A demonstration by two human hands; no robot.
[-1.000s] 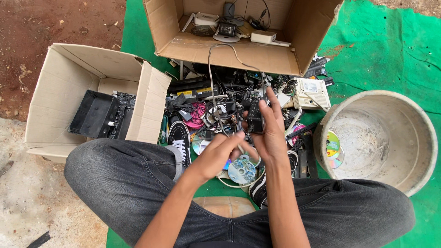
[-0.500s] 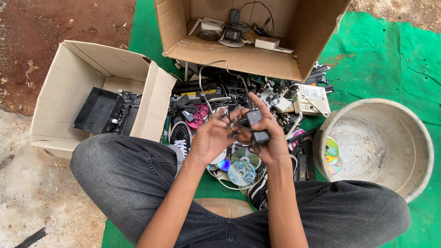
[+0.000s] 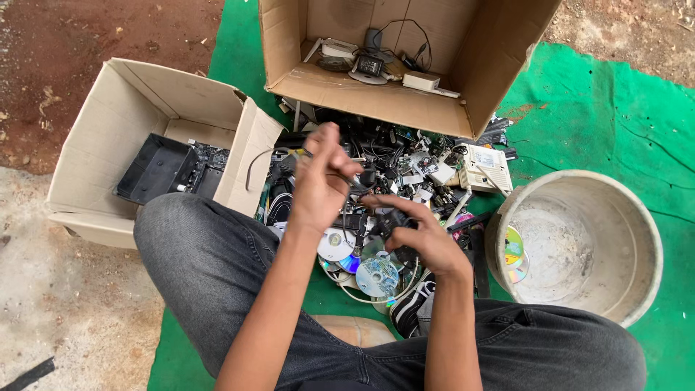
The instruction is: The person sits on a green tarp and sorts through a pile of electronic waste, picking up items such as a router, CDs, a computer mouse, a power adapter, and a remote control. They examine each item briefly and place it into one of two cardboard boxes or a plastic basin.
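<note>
Head view: small black gadget [image 3: 394, 226] sits clamped in right hand [image 3: 420, 239], above the discs [image 3: 376, 275] and just over the scrap pile [image 3: 405, 163]. Left hand [image 3: 322, 181] is raised and pinched shut on a thin cable [image 3: 271, 156], apparently running to the gadget. Risks: cable looks snagged in the tangle, so a hard pull may drag loose parts along or snap it. Gadget could slip and vanish among the dark scrap. Bucket [image 3: 644, 217] and left box [image 3: 94, 217] sit close by.

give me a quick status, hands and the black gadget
Left hand raised, pinching a cable. Right hand gripping small black gadget. Beneath: discs and tangled scrap.
</note>
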